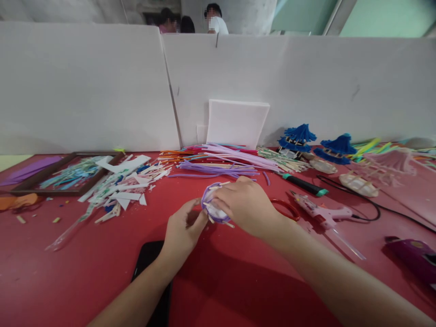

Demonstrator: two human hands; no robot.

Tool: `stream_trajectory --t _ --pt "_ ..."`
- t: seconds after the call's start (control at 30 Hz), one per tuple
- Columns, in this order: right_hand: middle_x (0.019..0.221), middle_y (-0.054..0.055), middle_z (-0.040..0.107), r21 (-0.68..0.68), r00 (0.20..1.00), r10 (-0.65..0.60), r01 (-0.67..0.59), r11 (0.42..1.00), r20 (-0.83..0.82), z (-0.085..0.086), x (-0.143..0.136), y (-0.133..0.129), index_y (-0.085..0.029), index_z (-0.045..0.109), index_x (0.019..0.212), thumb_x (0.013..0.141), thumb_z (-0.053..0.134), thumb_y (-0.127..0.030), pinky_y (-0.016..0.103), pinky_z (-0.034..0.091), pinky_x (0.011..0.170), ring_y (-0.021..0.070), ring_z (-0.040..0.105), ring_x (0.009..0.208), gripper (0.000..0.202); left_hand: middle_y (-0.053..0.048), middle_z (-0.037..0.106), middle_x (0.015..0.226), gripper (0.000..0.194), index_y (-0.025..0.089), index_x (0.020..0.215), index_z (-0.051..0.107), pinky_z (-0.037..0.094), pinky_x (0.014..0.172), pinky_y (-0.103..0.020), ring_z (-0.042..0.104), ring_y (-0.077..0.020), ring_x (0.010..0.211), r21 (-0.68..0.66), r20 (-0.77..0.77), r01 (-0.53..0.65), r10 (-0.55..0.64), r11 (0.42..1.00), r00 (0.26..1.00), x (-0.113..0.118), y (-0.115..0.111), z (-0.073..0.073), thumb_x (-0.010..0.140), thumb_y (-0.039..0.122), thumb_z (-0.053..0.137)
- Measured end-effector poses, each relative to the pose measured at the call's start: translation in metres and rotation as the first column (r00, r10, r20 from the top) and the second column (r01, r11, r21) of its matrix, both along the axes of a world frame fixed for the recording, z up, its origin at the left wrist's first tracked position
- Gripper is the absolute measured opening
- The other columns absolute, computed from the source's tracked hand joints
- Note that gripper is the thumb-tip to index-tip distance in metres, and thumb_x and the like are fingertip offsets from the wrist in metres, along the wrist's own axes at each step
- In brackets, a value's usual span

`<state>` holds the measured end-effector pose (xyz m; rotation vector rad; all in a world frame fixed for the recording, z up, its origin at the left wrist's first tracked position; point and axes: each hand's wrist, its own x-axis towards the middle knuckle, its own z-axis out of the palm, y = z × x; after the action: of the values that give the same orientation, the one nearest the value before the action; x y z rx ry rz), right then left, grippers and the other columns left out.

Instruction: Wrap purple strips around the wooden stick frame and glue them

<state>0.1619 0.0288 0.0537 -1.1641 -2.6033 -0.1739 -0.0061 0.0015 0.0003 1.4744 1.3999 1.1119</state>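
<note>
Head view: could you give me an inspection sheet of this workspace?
Surface: red table, scattered with small scraps.
Job's things: round purple-and-white craft piece with protruding sticks, in hand.
Clutter: paper scraps left; pipe cleaners ahead; pink glue gun right.
Hands: left hand grips the craft piece's edge; right hand has its fingers over it.
Cables: black cord runs from the glue gun out of frame, right.
Surroundings: white partition behind; people partly visible beyond.

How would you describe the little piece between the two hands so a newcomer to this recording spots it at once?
Over the red table, find where the left hand and right hand meet near mid-picture. Between them is a round piece, white inside with a purple rim. Pale sticks jut from its edge, unlike the loose purple stems lying beyond it.
</note>
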Motion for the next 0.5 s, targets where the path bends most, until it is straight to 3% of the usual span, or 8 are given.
stream_trajectory --t 0.2,0.5 --pt "0.076 0.001 0.07 0.053 0.997 -0.035 0.038 0.998 -0.065 -0.0052 -0.0026 -0.0016 -0.019 0.066 0.08 0.088 0.051 -0.018 0.03 0.029 0.063 0.0149 0.06 0.066 0.017 0.0 0.072 0.068 0.028 0.021 0.1 0.064 0.051 0.058 -0.025 0.067 -0.0177 0.061 0.025 -0.027 0.041 -0.04 0.999 0.999 0.0006 -0.0011 -0.0013 0.08 0.039 0.057" --pt "0.08 0.002 0.072 0.013 0.983 -0.151 0.153 0.988 -0.104 -0.0036 -0.0075 -0.004 -0.019 0.067 0.077 0.086 0.056 -0.02 0.029 0.033 0.065 0.0164 0.061 0.071 0.015 -0.006 0.074 0.093 0.042 0.02 0.116 0.059 0.058 0.068 -0.033 0.071 -0.0232 0.08 -0.021 0.147 0.083 -0.079 0.996 0.986 0.0024 -0.003 -0.005 0.08 0.043 0.058"
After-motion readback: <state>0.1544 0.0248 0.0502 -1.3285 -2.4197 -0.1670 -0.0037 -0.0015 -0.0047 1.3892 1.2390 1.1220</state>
